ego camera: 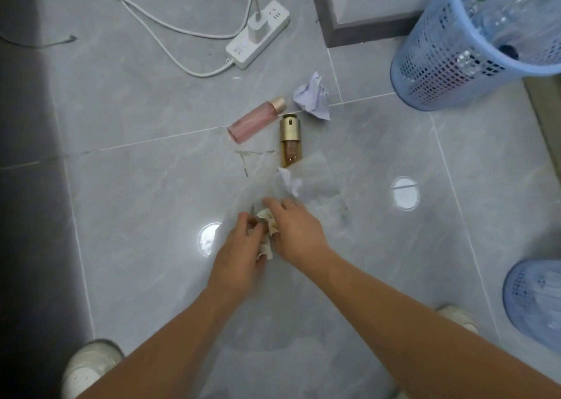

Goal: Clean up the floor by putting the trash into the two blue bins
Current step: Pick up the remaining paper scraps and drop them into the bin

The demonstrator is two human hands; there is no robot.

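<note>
Fingers (247, 221) of the left hand (243, 247) curl round a crumpled, yellowish scrap of paper (267, 234) low over the floor (136, 186), most likely bunching it small enough to carry in one fist. Just right of it, touching the same scrap, the right hand (293, 231) lies with its fingers nearly straight and spread across the top, seemingly steadying or pressing the paper rather than gripping it. Farther off, a pink bottle (256, 119) lies on its side, with a gold pump bottle (290, 139) just beside it and a smaller white paper wad (290, 183) near that bottle's near end, on what looks like a clear film. A larger crumpled white sheet (312, 96) sits beyond them, so all four pieces are not yet picked up. At far right a blue bin (440, 64) already holds bottles; a second blue bin (528, 301) stands near right, perhaps meant for paper.
</note>
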